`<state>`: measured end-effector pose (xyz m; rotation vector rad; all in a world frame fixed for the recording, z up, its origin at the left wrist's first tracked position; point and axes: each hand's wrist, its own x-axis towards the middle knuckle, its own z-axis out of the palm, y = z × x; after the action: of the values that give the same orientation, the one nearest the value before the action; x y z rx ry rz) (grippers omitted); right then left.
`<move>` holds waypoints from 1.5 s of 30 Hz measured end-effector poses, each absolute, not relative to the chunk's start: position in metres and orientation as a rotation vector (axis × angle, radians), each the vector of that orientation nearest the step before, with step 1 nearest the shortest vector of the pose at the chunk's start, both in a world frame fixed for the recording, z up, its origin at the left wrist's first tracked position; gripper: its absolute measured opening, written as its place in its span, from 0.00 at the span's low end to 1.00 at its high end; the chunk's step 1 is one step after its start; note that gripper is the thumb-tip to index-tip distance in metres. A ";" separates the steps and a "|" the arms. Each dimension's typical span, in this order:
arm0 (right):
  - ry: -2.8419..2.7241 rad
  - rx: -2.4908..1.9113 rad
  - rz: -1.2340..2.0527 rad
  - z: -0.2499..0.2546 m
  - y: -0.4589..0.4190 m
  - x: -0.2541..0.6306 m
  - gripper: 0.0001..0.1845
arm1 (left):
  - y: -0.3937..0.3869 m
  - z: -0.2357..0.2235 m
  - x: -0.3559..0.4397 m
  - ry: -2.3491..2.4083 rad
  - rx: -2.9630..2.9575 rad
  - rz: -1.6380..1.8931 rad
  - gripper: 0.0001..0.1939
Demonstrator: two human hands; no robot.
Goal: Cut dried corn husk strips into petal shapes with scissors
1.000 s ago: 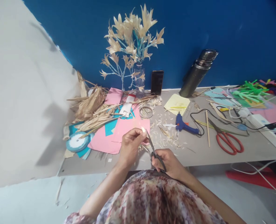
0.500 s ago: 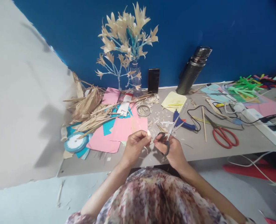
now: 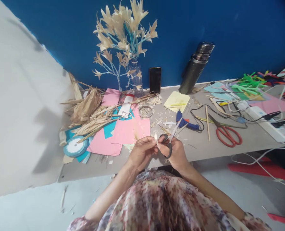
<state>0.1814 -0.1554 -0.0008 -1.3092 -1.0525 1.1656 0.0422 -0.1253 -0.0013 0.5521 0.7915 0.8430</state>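
Looking at one thin, pale, petal-shaped piece [image 3: 156,137], smooth and tapered, up over the tabletop [image 3: 202,149] near the middle of the front edge. Pinched in the fingertips of the left hand [image 3: 142,150], with the right thumb super close (can't tell if touching).

Counting two pairs of scissors: black-handled scissors [image 3: 175,132] with slim metal blades spread toward the back edge, loops gripped in curled fingers of the right hand [image 3: 177,153], and red-handled scissors [image 3: 221,127] lying flat near the front edge, farther right.

Also seeing two bare forearms slanting in over the front edge, wrists bent inward, hands nearly meeting.

Further out, spotting one blue plastic glue gun [image 3: 181,120], one round ribbon spool [image 3: 75,146] toward the left front corner, and dry, wrinkly husks [image 3: 84,109] heaped behind. Along the back edge, one upright phone [image 3: 155,80], one dark cylindrical flask [image 3: 194,70], and one clear bottle [image 3: 135,77] with papery, pointed flowers [image 3: 122,21].
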 end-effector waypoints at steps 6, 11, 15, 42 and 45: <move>-1.043 -1.342 1.144 0.001 -0.155 0.183 0.07 | -0.131 -0.003 0.044 0.809 0.642 0.915 0.12; -1.099 -1.332 1.215 -0.003 -0.155 0.183 0.06 | -0.130 -0.003 0.043 0.855 0.742 0.935 0.10; -1.128 -1.257 1.381 -0.008 -0.159 0.187 0.12 | -0.127 -0.002 0.041 0.863 0.678 0.974 0.10; -1.330 -1.139 1.664 -0.024 -0.173 0.184 0.28 | -0.124 0.010 0.043 0.869 0.669 1.166 0.11; -1.291 -1.150 1.662 -0.029 -0.173 0.184 0.27 | -0.124 0.010 0.043 0.874 0.677 1.158 0.11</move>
<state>0.1839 -0.1732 -0.0292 -1.1501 -1.2915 1.6617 0.0429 -0.1239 0.0098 0.6774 0.8743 1.1576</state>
